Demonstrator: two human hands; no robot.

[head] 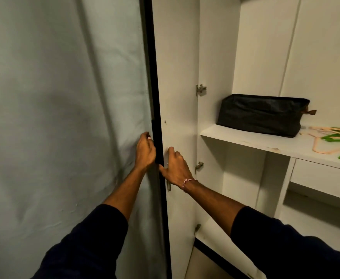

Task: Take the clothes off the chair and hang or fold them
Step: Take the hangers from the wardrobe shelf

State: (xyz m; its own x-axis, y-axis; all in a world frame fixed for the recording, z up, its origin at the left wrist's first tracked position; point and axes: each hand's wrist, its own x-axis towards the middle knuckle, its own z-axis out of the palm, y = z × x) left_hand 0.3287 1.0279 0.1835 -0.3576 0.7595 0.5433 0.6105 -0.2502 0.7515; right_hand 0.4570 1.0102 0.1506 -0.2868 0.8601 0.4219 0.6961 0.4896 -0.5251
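A pale, creased wall (54,117) lies left of the grip. To its right stands an open white wardrobe (265,47), its dark-edged door (177,77) ajar. A black bag (261,114) rests on the shelf (245,138).

Both forearms were bare from wrist to mid-forearm, with dark navy long sleeves (88,238) pushed up and bunched below the elbows. Sleeve fabric looked plain, with no visible logos or cuffs. The right hand (175,168) had a thin red-and-white twisted thread bracelet (188,183) at the wrist. The left hand (145,151) had no visible jewellery; its fingernails were short, one pale nail showing.
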